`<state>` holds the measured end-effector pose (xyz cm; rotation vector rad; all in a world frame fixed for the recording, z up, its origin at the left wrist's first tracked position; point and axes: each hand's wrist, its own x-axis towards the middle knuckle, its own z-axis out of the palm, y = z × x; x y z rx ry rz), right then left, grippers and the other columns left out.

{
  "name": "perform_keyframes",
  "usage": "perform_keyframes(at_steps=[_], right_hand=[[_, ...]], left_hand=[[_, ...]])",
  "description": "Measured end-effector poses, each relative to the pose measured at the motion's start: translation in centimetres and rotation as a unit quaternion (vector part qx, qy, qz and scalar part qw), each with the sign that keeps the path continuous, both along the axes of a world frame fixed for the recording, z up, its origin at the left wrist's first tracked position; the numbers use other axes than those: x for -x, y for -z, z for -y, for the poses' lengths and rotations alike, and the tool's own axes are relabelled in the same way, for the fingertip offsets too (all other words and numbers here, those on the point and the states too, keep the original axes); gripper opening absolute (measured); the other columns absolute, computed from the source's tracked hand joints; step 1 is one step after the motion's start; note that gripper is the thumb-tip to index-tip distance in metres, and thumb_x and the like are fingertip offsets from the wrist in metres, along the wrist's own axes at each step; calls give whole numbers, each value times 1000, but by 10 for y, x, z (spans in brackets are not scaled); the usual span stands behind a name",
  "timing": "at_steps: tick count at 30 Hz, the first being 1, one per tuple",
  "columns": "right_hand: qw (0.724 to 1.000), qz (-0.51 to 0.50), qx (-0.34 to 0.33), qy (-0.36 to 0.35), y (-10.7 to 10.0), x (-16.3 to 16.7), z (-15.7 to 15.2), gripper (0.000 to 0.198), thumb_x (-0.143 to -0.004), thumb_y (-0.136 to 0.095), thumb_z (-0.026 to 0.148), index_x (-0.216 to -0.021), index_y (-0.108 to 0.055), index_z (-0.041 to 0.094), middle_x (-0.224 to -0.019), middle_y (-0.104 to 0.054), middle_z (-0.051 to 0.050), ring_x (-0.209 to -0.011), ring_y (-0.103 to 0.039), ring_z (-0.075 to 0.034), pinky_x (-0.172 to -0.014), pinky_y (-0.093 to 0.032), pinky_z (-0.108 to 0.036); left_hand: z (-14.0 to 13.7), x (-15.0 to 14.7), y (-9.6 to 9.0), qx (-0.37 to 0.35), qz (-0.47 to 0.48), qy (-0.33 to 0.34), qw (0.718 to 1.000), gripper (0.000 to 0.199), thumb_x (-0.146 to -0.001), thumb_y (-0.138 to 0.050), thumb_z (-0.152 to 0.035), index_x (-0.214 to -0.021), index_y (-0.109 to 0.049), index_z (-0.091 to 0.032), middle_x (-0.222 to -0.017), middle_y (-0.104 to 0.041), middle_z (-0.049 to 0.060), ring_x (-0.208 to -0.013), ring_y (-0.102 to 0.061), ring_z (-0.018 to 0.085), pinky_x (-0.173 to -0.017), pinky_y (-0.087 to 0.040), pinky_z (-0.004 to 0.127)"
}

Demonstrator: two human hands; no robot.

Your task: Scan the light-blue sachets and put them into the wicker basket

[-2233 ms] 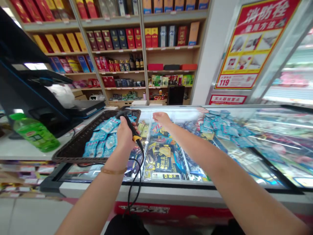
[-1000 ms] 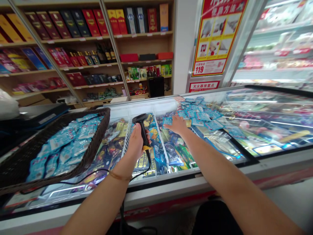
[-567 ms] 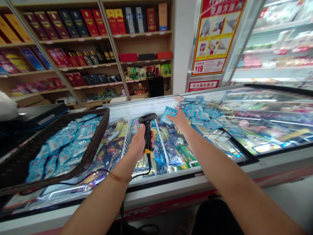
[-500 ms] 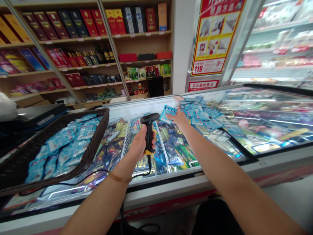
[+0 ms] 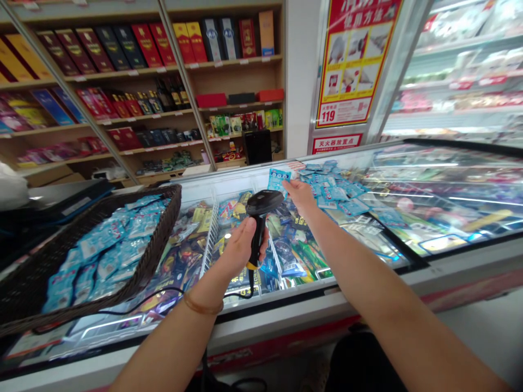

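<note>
My left hand [image 5: 242, 247] is wrapped round the grip of a black barcode scanner [image 5: 263, 202] with a yellow band at its base. Its head points to the right, toward a small blue packet [image 5: 279, 177] pinched in my right hand [image 5: 300, 195]. The scanner's head overlaps the packet's lower edge in view, so I cannot tell whether they touch. Just right of my right hand, a pile of similar blue packets [image 5: 337, 188] lies on the freezer's glass top. More blue packets [image 5: 104, 239] fill part of a dark woven basket [image 5: 161, 247] on the left.
Under my hands is a chest freezer [image 5: 286, 313] with wrapped goods between white wire dividers [image 5: 210, 234]. The scanner's black cable [image 5: 163, 286] runs left past the basket. Shelves of boxes [image 5: 229, 60] and a red wall poster [image 5: 355, 60] stand behind.
The scanner has moved right, closer to the packet, and its head has turned. My right hand has raised the packet slightly and tilted it more upright.
</note>
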<state>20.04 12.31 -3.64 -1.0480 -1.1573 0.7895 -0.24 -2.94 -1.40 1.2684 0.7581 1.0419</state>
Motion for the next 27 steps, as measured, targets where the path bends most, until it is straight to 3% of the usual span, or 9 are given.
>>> perform_keyframes(at_steps=[5, 12, 20, 27], right_hand=[[999, -32, 15, -1, -11, 1, 9, 50, -77, -74, 65, -64, -55, 21, -53, -41, 6, -57, -47, -10, -57, -42, -20], [999, -43, 2, -18, -19, 0, 11, 55, -72, -74, 75, -69, -63, 20, -55, -53, 3, -62, -59, -14, -58, -47, -22], [995, -97, -2, -38, -16, 0, 6, 53, -66, -79, 72, -74, -70, 20, -63, -66, 0, -70, -67, -18, -66, -56, -29], [997, -71, -11, -39, -16, 1, 7, 55, -69, -75, 75, -70, -64, 21, -58, -59, 1, -68, -66, -18, -64, -54, -27]], left_hand=[[8, -4, 0, -67, -27, 7, 997, 60, -83, -61, -80, -88, -57, -20, -59, -56, -1, -42, -49, 11, -43, -39, 25], [5, -6, 6, -74, -42, 23, 996, 59, -86, -58, -79, -88, -55, -20, -60, -55, -3, -42, -50, 11, -41, -40, 24], [0, -5, 11, -92, -48, 21, 994, 56, -91, -52, -76, -91, -52, -20, -60, -54, -5, -43, -50, 10, -41, -39, 23], [4, -6, 6, -80, -54, 11, 995, 58, -88, -55, -78, -89, -53, -20, -60, -54, -4, -43, -50, 10, -42, -40, 24]])
